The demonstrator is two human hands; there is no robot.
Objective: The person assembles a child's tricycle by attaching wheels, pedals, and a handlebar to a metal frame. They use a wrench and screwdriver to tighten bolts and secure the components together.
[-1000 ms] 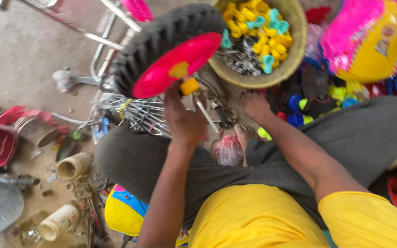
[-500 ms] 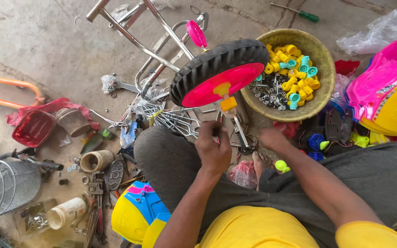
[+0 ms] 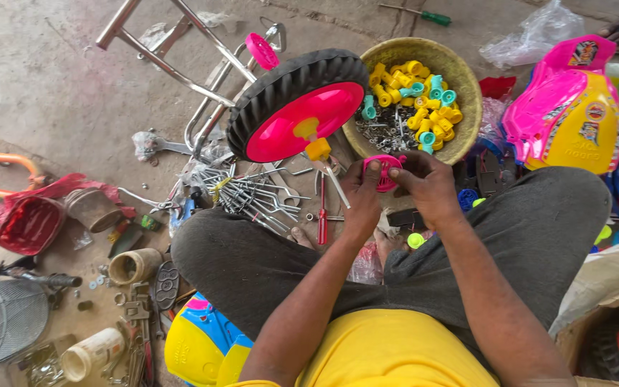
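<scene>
Holding a small pink disc point(image 3: 382, 172) between both hands, we sit cross-legged on the floor point(image 3: 30, 79) with the part raised just in front of our knees. Our left hand point(image 3: 364, 192) pinches the disc's left edge with thumb and fingers, and our right hand point(image 3: 424, 183) closes on its right edge, so both grips are narrow and occupied by this one piece. The disc sits just below the rim of a round basket point(image 3: 467, 86), which is filled with yellow and teal plastic caps and some small metal hardware. Just left of the basket a black-tyred wheel point(image 3: 291, 107) with a pink hub leans tilted, a yellow piece at its centre. Behind the wheel lies a bare metal frame point(image 3: 166, 64) carrying a pink knob. A bunch of metal spokes and wrenches point(image 3: 252, 197) lies on the floor near our left knee, and a red-handled screwdriver point(image 3: 322, 218) lies just beside the left hand. To the right of the basket sits a pink and yellow plastic body shell point(image 3: 567, 115). At far left we see a red plastic basket point(image 3: 29, 223) and a wire basket point(image 3: 1, 322).
</scene>
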